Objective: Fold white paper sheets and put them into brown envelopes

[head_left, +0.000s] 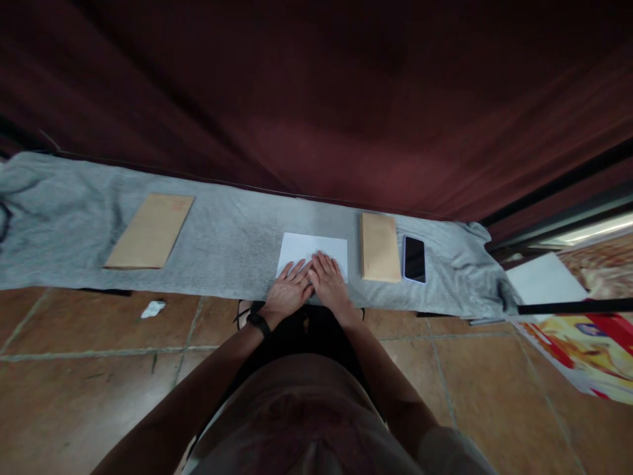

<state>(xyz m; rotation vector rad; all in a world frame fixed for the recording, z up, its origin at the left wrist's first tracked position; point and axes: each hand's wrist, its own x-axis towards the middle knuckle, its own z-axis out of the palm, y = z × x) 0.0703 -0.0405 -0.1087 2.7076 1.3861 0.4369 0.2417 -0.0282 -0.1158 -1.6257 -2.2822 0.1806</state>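
A sheet of white paper [312, 245] lies flat on the grey cloth in front of me; whether it is folded I cannot tell. My left hand [289, 290] rests on its near left part with the fingers stretched out. Beside it, my right hand [327, 280] presses flat on the paper's near right part, fingers extended. The two hands touch or overlap slightly at the thumbs. Both cover the paper's near edge. Just right of the paper is a brown envelope or stack of envelopes [380, 247].
A phone [414, 258] with a dark screen lies right of the brown envelopes. Another brown envelope pile [150, 231] is at the left of the grey cloth [237, 224]. Behind hangs a dark red curtain [316, 119]. A white scrap [153, 309] is on the tiled floor.
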